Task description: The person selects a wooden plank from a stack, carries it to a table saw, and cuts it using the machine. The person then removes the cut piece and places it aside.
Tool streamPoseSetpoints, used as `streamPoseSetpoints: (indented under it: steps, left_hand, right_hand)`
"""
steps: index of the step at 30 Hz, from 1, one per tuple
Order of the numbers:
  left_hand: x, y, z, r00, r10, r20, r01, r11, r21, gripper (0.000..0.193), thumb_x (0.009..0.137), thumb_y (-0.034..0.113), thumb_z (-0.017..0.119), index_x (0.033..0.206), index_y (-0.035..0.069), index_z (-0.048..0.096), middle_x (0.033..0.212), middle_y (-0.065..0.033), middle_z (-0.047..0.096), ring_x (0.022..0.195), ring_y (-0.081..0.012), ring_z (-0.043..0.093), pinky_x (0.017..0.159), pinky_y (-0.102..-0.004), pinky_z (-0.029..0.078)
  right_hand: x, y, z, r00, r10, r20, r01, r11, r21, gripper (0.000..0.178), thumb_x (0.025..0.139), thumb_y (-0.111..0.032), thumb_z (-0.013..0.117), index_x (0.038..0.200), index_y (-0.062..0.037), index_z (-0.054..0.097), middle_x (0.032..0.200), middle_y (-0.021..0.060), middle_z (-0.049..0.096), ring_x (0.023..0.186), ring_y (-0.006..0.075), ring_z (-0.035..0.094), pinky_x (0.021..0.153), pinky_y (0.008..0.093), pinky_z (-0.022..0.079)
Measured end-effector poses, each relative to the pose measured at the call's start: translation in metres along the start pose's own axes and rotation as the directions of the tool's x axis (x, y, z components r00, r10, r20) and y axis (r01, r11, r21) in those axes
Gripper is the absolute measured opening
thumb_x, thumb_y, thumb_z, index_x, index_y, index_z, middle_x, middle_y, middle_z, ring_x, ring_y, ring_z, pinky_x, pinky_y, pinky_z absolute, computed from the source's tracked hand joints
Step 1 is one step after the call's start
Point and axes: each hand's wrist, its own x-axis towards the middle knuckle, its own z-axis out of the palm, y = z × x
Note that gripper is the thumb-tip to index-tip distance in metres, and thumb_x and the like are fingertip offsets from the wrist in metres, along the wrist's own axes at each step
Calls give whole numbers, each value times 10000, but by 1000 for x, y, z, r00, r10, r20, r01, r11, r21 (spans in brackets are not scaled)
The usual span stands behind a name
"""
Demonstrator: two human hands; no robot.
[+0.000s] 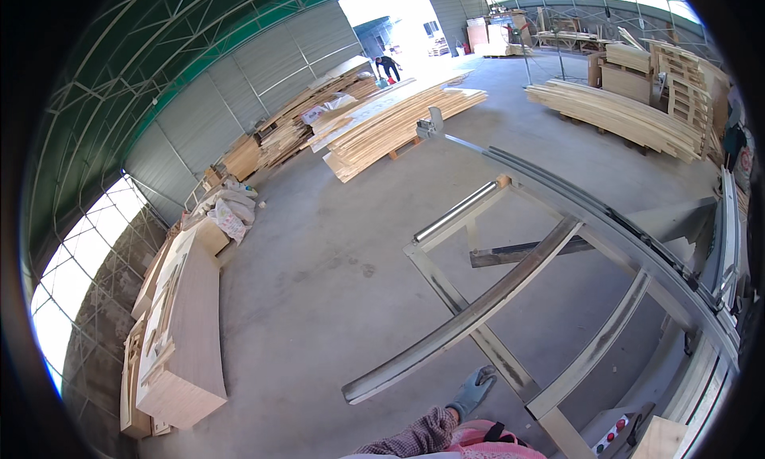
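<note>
My left hand, in a grey-blue glove with darker fingertips, hangs low in front of me beside the metal frame of a sliding-table saw. Its fingers are loosely bent and apart, and I see nothing held in them. A checked sleeve covers that arm, left of my pink clothing. My right hand does not show. At the lower right, a pale wooden piece lies over the machine's edge, near a control panel with red buttons.
A long metal rail and a crossbar extend over the concrete floor. Stacked boards lie ahead, with more planks at the right. A panel stack stands left, near sacks. Another person bends over far away.
</note>
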Motion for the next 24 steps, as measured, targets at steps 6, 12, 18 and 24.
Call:
streamPoseSetpoints:
  steps: [6,12,18,24]
  left_hand:
    - [3,-4,11,1000,-25,17,23,997,70,320,876,184,579,1152,28,534,1027,-57,606,938,-107,550,803,-227,443]
    - [-1,-22,18,998,5,61,2,995,-103,324,876,183,581,1158,30,536,1040,-53,606,950,-115,548,825,-237,439]
    - [-6,-24,-4,997,-60,56,58,997,47,329,883,154,566,1183,29,518,1091,-56,588,1000,-123,529,874,-251,420]
    - [-3,-13,1,983,-139,120,133,989,59,328,912,139,508,1215,14,491,1154,-70,561,1103,-144,488,955,-264,380]
  right_hand:
    - [0,2,7,1000,2,0,-2,999,41,369,910,-364,447,1179,-142,567,1096,104,560,953,349,544,783,543,417]
    - [-8,-1,22,1000,-14,-20,16,994,104,377,906,-368,447,1185,-143,564,1101,102,564,958,337,546,790,520,415]
    - [-8,-5,9,999,-33,-31,38,989,142,386,902,-372,447,1192,-144,562,1106,99,568,963,325,547,796,498,414]
    - [1,1,-9,999,-50,-11,51,988,146,395,898,-376,446,1198,-146,559,1111,96,572,968,313,549,803,475,413]
